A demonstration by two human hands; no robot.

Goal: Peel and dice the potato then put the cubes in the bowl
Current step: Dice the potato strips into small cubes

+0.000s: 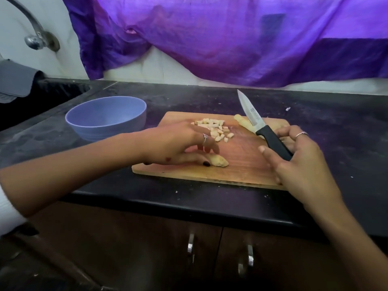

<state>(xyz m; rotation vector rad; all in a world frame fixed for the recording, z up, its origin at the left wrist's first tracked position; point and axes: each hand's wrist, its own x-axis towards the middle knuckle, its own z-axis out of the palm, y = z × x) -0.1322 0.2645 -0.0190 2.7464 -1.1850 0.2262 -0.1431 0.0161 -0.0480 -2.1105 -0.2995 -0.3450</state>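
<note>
While the right grip (pixel 294 150) clasps the knife (pixel 262 127), a purple cloth (pixel 210 38) backs the black counter (pixel 336 133).
</note>
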